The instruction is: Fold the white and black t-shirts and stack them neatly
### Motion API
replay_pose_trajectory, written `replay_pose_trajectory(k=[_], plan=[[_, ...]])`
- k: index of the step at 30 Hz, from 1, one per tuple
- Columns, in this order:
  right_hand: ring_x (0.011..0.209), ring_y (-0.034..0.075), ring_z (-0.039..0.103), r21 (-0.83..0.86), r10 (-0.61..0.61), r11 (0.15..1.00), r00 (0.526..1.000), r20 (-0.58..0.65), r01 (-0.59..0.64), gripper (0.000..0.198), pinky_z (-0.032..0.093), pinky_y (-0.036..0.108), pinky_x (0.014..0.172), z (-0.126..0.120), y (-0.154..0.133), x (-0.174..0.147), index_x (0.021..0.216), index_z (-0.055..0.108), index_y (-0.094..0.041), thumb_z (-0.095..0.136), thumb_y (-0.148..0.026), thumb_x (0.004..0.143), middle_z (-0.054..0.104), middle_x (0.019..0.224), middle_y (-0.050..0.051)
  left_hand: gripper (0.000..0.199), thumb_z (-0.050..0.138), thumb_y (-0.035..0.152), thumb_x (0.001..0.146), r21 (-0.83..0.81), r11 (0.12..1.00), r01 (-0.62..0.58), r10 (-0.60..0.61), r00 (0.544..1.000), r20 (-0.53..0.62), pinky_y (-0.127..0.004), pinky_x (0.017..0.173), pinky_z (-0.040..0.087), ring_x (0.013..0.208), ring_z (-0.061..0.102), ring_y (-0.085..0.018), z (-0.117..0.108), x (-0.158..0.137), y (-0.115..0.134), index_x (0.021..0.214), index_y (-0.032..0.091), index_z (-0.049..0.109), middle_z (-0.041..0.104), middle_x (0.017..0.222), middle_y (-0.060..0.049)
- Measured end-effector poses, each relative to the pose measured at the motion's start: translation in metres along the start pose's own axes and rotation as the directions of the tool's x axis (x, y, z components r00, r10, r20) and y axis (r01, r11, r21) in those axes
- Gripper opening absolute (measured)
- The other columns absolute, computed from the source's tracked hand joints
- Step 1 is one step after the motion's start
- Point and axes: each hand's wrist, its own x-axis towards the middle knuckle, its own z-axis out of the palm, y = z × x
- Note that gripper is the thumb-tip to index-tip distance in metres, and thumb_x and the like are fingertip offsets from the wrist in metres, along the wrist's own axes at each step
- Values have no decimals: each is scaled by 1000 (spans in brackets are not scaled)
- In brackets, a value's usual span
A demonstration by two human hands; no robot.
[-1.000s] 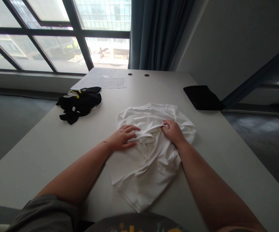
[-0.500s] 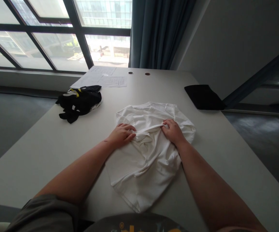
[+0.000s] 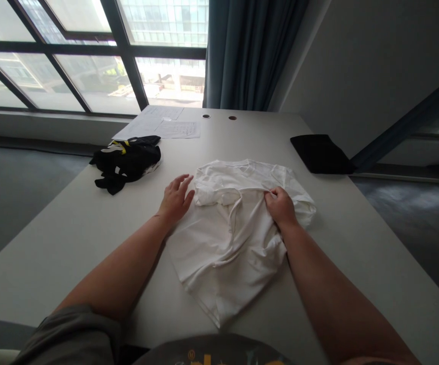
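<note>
A white T-shirt (image 3: pixel 219 243) lies crumpled in front of me, its collar at the far side and its hem toward me. Folds bunch across its middle. My right hand (image 3: pixel 281 205) pinches the cloth near the right side of the shirt, fingers closed on a fold. Beside the shirt's left edge, my left hand (image 3: pixel 176 198) is open with fingers apart, holding nothing. Whether its fingertips brush the cloth I cannot tell.
The shirt rests on a white table (image 3: pixel 101 243). A heap of black clothing with yellow trim (image 3: pixel 128 162) lies at the left. Papers (image 3: pixel 177 128) sit at the far left, and a flat black item (image 3: pixel 320 153) at the right edge. Behind stand windows and a blue curtain (image 3: pixel 250 56).
My left hand has let go of the shirt and moved left and away from me. My right hand has shifted slightly right with its fold, and the upper shirt has moved right.
</note>
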Motion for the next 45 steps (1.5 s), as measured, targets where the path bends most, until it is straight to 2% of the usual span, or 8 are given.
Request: replay_pose_trajectory(k=[4, 7, 11, 16, 24, 32, 39, 45], plan=[[113, 32, 60, -40, -242, 968, 962, 129, 249, 28, 47, 46, 106, 10, -6, -5, 107, 69, -17, 59, -34, 87, 69, 114, 17, 51, 42, 45, 107, -115, 965, -236, 257, 936, 241, -49, 122, 35, 146, 44, -29, 9, -5, 15, 155, 29, 48, 49, 159, -10], [121, 33, 58, -29, -306, 948, 935, 182, 316, 36, 44, 48, 111, 14, -7, -8, 118, 70, -15, 59, -32, 88, 67, 125, 18, 57, 47, 48, 105, -164, 943, -288, 329, 877, 350, -49, 121, 36, 140, 50, -30, 12, -7, 22, 159, 30, 43, 56, 152, -10], [123, 32, 58, -1, -313, 947, 925, 213, 321, 35, 44, 48, 112, 14, -6, -9, 119, 72, -19, 62, -35, 90, 67, 127, 16, 70, 49, 49, 104, -143, 965, -219, 257, 900, 353, -49, 111, 42, 122, 60, -30, 11, -5, 21, 166, 27, 26, 69, 130, -11], [123, 30, 59, 68, -359, 933, 901, 242, 354, 32, 44, 47, 112, 12, -9, -9, 115, 73, -20, 63, -36, 89, 67, 127, 15, 38, 51, 46, 103, -109, 953, -282, 302, 875, 379, -46, 105, 45, 110, 62, -27, 9, -4, 21, 132, 27, 66, 71, 115, -9], [110, 27, 61, 113, -353, 936, 890, 289, 334, 10, 46, 43, 105, 5, -18, -8, 89, 67, -22, 63, -32, 87, 68, 113, 10, 11, 63, 30, 90, -266, 923, -280, 349, 899, 266, -47, 113, 43, 131, 56, -27, 6, -3, 20, 99, 25, 66, 67, 138, -6], [102, 26, 61, 68, -339, 940, 895, 289, 334, 11, 46, 41, 99, 1, -28, -10, 79, 63, -23, 64, -31, 87, 68, 105, 10, 34, 50, 45, 102, -406, 849, -338, 492, 787, 374, -41, 116, 42, 123, 64, -23, -4, 3, 26, 91, 24, 73, 72, 130, -8], [77, 21, 59, -11, -283, 951, 883, 375, 309, 21, 40, 30, 72, -6, -44, -16, 76, 60, -23, 57, -34, 93, 67, 82, 5, 49, 34, 46, 108, -307, 922, -236, 348, 854, 387, -41, 113, 42, 118, 64, -21, 9, 0, 19, 95, 25, 77, 74, 126, -5], [67, 19, 56, -71, -186, 969, 883, 431, 238, 27, 32, 29, 63, -9, -52, -20, 72, 60, -23, 57, -39, 93, 67, 72, 3, 47, 35, 45, 108, -163, 982, -98, 146, 936, 321, -47, 114, 38, 120, 62, -24, 12, -1, 21, 107, 27, 78, 75, 122, -3]])
